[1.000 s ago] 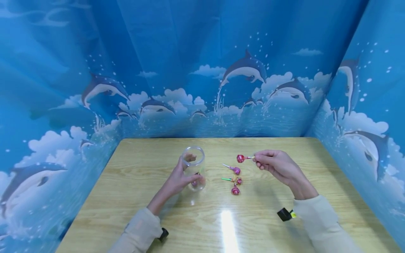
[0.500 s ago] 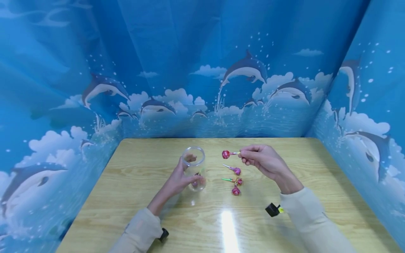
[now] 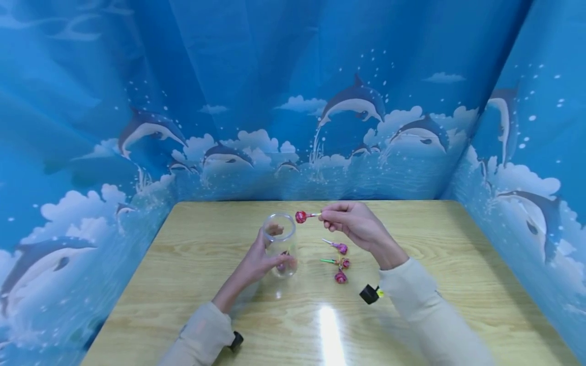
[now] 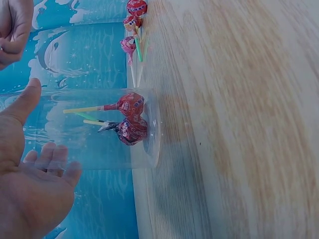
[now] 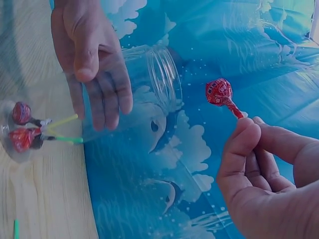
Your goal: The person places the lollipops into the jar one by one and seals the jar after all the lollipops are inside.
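Observation:
A clear plastic jar [image 3: 287,245] stands upright on the table, left of centre. My left hand [image 3: 256,262] holds it round the side, thumb in front and fingers behind. Inside, wrapped lollipops [image 4: 130,105] lie heads down at the bottom, sticks pointing up. My right hand [image 3: 357,229] pinches the stick of a red lollipop [image 3: 300,217] between thumb and forefinger. Its head points left, just right of the jar's open rim and slightly above it. In the right wrist view, the same red lollipop [image 5: 219,92] is apart from the jar's mouth.
To the right of the jar lie a pink-purple lollipop [image 3: 341,248], an orange one [image 3: 345,263] with a green stick beside it, and a red one [image 3: 340,277]. A blue dolphin-print curtain [image 3: 256,173] encloses the wooden table [image 3: 183,284] at the back and sides.
My right hand has moved left with the red lollipop, from beyond the loose lollipops to beside the jar's rim. The left hand and the jar have stayed in place.

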The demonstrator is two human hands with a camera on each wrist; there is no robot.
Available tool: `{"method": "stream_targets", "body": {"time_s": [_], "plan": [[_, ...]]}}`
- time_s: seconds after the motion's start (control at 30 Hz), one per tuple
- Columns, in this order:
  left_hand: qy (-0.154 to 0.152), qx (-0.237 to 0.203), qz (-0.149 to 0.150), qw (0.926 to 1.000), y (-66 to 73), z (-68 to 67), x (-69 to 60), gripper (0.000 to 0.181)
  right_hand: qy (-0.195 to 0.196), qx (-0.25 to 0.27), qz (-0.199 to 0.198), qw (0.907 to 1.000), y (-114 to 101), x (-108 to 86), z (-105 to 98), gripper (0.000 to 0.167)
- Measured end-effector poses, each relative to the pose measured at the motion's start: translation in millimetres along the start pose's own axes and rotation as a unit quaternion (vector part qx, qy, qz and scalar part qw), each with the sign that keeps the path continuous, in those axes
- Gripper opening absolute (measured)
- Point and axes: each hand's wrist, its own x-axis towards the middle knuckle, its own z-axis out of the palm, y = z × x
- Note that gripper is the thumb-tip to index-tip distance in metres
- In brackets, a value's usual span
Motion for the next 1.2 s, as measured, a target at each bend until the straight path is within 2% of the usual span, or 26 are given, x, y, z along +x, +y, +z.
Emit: {"method": "stream_targets", "body": {"time_s": [0.23,0.57,0.8,0.9,1.1,1.2], "plan": [[0.000,0.000,-0.006,1.0000,-2.0,-1.9,-0.6,0.091,-0.013,0.016,0.001,0.9998,6.6,17.0,12.5,0.011],[-0.006,-0.007,0.010,0.9999,-2.4,-0.5,0.1,0.088,-0.012,0.003,0.003,0.9999,14.4,31.1,26.1,0.017],[-0.004,-0.008,0.000,1.0000,-0.5,-0.4,0.7,0.087,0.008,-0.068,-0.005,0.9977,10.3,35.1,39.2,0.023],[-0.006,-0.008,0.007,0.9999,-1.4,-0.2,1.1,0.088,0.013,-0.097,-0.003,0.9952,7.7,36.2,43.3,0.024],[-0.012,-0.015,0.015,0.9997,-1.9,-0.4,1.2,0.088,0.005,-0.161,-0.015,0.9869,5.1,36.8,46.0,0.024],[-0.007,-0.023,0.013,0.9996,-1.4,0.3,1.7,0.085,0.001,-0.174,-0.027,0.9845,3.6,35.7,46.5,0.024]]}}
